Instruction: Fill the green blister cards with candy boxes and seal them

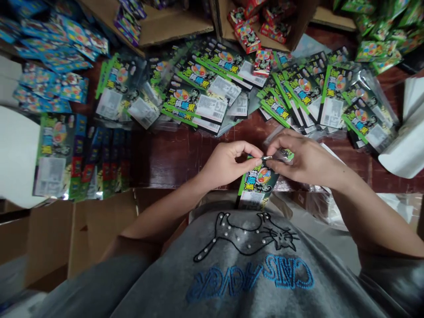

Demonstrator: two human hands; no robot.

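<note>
At the table's front edge, both hands pinch the top end of one black-and-green candy bag [255,183], which hangs down toward the shirt. My left hand [228,163] has thumb and fingertips closed on the bag's left upper edge. On the other side, my right hand [298,157] grips the clear plastic at the bag's upper right, its fingers bent. The bag shows a bright candy picture, large print and a pale label. Whether anything is inside the bag cannot be made out.
Flat candy bags [195,99] overlap across the table [165,154]. Filled bags [54,154] stand in a row at left. Blue packets [49,88] are heaped behind them. Cardboard boxes [175,28] hold purple packets and red packets [247,35]; green packets [377,48] lie far right.
</note>
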